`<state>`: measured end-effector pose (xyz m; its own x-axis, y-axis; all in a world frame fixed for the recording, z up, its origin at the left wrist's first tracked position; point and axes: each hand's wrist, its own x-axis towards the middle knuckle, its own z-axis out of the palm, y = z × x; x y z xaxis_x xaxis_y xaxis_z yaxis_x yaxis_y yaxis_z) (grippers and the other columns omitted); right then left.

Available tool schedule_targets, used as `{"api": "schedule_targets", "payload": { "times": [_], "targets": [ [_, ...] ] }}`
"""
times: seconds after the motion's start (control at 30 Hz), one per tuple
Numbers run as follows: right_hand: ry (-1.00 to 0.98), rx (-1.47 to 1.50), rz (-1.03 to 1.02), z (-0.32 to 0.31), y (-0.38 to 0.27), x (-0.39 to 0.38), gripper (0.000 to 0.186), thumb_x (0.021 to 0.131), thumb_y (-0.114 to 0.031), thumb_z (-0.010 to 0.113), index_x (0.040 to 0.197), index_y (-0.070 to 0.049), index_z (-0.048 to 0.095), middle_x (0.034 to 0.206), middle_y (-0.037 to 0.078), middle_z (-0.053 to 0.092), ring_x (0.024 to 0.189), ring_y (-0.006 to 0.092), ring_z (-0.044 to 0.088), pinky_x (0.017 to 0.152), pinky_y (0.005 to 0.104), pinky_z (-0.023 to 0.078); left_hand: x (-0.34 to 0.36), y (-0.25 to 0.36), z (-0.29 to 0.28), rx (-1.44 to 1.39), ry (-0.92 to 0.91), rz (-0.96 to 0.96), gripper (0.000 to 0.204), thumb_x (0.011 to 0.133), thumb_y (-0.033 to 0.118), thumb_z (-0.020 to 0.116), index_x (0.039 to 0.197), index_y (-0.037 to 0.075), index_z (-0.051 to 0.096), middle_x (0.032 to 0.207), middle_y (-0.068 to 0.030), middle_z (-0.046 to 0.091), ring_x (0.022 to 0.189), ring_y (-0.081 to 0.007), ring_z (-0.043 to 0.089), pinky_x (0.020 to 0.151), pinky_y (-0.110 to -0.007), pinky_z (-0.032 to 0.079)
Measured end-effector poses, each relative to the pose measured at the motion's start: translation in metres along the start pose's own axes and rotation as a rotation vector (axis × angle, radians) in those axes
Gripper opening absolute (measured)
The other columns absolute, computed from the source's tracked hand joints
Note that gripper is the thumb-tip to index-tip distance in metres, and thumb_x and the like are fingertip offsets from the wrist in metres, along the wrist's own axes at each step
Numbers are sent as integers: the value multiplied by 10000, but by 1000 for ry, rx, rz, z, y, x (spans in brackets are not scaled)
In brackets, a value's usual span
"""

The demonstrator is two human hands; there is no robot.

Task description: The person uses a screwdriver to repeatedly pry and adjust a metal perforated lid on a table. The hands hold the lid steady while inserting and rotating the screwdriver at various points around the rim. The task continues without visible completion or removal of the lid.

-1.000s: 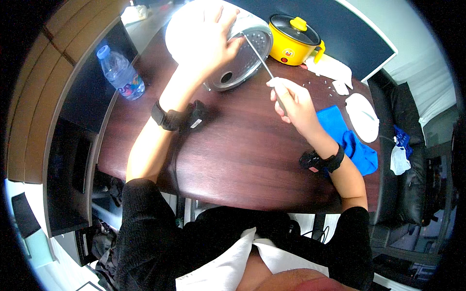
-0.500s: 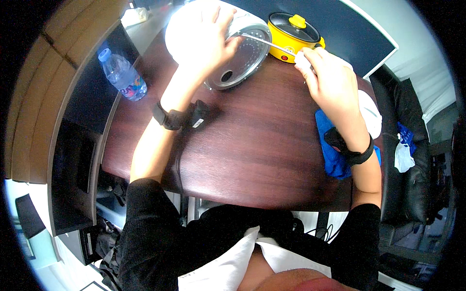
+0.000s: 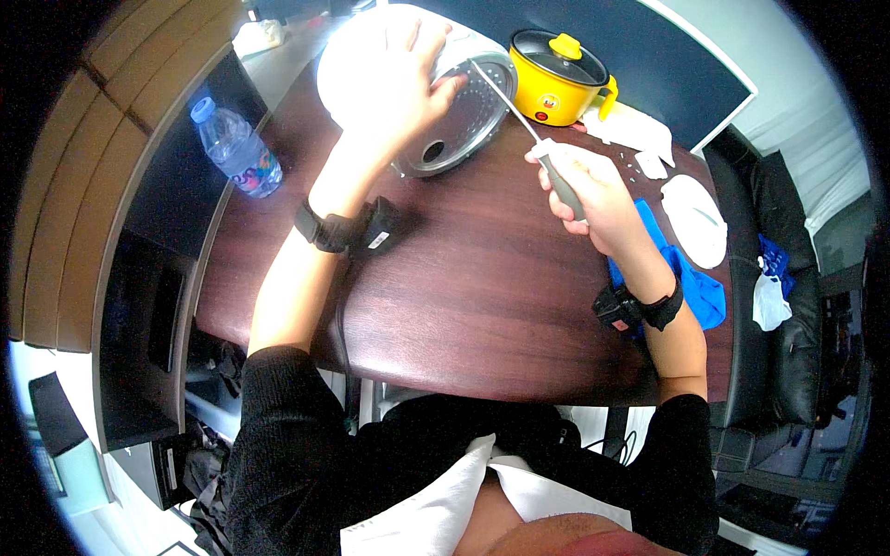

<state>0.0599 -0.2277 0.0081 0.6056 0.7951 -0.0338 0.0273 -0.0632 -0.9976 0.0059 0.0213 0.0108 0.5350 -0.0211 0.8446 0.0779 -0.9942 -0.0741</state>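
Note:
At the far side of the table lies a white rounded appliance [image 3: 348, 69] with a grey round face [image 3: 464, 120] dotted with small marks and one dark hole. My left hand [image 3: 403, 88] rests spread on it, fingers over the white body and thumb by the face. My right hand [image 3: 593, 190] is closed round the handle of a screwdriver [image 3: 564, 185], grey and white. Its long metal shaft slants up and left, with the tip over the upper part of the face near my left thumb. Whether the tip touches a screw is too small to tell.
A yellow electric pot [image 3: 547, 93] with a glass lid stands at the back. Right of it lie crumpled white paper [image 3: 635, 130], a white oval piece [image 3: 695, 222] and a blue cloth [image 3: 700, 287]. A water bottle [image 3: 239, 153] stands left; a black box [image 3: 378, 222] is near my left wrist.
My right hand has moved toward me and slightly left, turning the screwdriver steeper and exposing its handle. The paper and the white oval piece are now uncovered. My left hand has hardly moved.

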Motion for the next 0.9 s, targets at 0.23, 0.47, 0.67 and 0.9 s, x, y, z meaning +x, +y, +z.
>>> {"api": "schedule_targets", "payload": {
  "times": [0.23, 0.47, 0.67, 0.9],
  "targets": [
    [-14, -12, 37, 6, 5, 0, 304, 1006, -271, 475, 1094, -5, 592, 799, -11, 503, 507, 7, 411, 351, 132, 271, -2, -5, 5, -14, 41, 27, 564, 773, 303, 708, 1287, 144, 537, 1259, -125, 527, 1112, -364, 504, 948, -455, 441],
    [-13, 15, 40, 8, 5, 0, 306, 1011, -273, 462, 1093, -3, 582, 806, -7, 500, 516, 10, 414, 354, 134, 270, -2, -3, 4, -3, 0, -10, 574, 777, 303, 707, 1302, 159, 525, 1289, -141, 514, 1139, -392, 494, 972, -469, 429],
    [-47, 103, 57, 14, 7, -2, 323, 1021, -288, 434, 1104, -7, 572, 810, -3, 499, 521, 12, 415, 354, 137, 270, -4, -5, 7, -6, 7, -10, 573, 781, 308, 706, 1304, 158, 525, 1304, -154, 513, 1169, -411, 480, 999, -477, 410],
    [39, -118, 22, 20, 7, -3, 301, 1006, -294, 459, 1058, -26, 585, 758, 8, 519, 523, 38, 452, 380, 175, 324, -5, 4, 0, -65, -93, -124, 578, 798, 261, 684, 1319, 87, 503, 1361, -232, 461, 1257, -450, 417, 1062, -514, 337]
  ]
}}
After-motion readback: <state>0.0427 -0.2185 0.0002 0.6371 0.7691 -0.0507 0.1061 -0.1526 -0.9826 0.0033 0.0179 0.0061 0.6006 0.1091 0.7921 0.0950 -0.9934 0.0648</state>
